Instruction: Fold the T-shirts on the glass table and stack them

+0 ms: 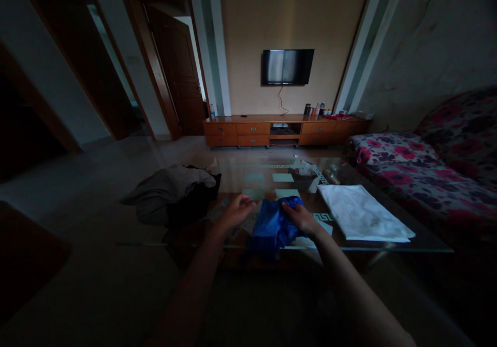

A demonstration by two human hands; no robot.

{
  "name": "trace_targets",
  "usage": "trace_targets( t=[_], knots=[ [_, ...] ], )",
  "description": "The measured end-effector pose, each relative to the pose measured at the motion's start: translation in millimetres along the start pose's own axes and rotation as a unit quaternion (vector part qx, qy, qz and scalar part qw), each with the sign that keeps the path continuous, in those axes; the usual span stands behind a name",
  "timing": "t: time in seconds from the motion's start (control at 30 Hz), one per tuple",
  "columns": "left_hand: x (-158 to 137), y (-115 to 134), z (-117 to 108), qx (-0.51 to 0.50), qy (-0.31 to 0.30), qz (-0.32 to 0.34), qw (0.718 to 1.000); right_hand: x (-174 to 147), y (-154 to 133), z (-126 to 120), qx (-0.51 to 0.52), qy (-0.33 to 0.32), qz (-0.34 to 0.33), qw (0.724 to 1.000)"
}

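Note:
A crumpled blue cloth garment [272,225] hangs over the near edge of the glass table; its exact kind is hard to make out in the dim light. My right hand [301,217] is closed on the upper right part of it, thumb on top. Just left of the cloth, my left hand [238,212] is held above the table with its fingers apart and nothing visible in them. A folded white cloth [363,212] lies flat to the right. On the left, a heap of grey and black clothes [174,189] rests on the table's corner.
The glass table [229,168] has a patterned border and a clear plastic bag [305,167] near its far side. A floral sofa [419,171] stands at right. Beyond are a wooden TV cabinet [252,129] and a wall-mounted television [287,67].

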State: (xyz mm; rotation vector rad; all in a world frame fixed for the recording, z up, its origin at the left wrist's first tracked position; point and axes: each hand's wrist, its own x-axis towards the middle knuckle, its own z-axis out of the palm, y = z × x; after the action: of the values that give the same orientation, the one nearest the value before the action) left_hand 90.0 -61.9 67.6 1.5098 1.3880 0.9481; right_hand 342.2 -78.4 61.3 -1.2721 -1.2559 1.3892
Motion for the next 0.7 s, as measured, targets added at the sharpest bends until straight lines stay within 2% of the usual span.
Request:
trace_targets(
  t=[0.07, 0.13, 0.2, 0.27, 0.33, 0.43, 0.53, 0.6, 0.7],
  knots=[
    [-5, -2, 3, 0.041, -0.083, 0.027, 0.995, -1, 0, 1, 0.023, 0.019, 0.035, 0.999],
    [-12, -1, 3, 0.088, -0.177, 0.072, 0.978, -6, -8, 3, 0.108, -0.004, 0.061, 0.992],
    [-19, 2, 4, 0.129, -0.214, 0.136, 0.959, -13, -19, 5, 0.178, -0.036, 0.081, 0.98],
    [-25, 8, 6, 0.154, -0.186, 0.195, 0.951, -20, -28, 5, 0.207, -0.068, 0.092, 0.972],
    [-28, 16, 10, 0.161, -0.156, 0.224, 0.949, -28, -33, 4, 0.207, -0.099, 0.089, 0.969],
    [-29, 25, 13, 0.14, -0.134, 0.221, 0.956, -39, -37, -1, 0.166, -0.171, 0.051, 0.97],
    [-25, 30, 11, 0.116, -0.083, 0.196, 0.97, -44, -39, -4, 0.103, -0.234, -0.01, 0.967],
    [-22, 29, 7, 0.078, -0.032, 0.173, 0.981, -43, -39, -6, 0.098, -0.21, -0.038, 0.972],
    [-17, 26, 0, -0.04, 0.048, 0.117, 0.991, -32, -34, -10, 0.136, -0.136, -0.048, 0.98]
  ],
)
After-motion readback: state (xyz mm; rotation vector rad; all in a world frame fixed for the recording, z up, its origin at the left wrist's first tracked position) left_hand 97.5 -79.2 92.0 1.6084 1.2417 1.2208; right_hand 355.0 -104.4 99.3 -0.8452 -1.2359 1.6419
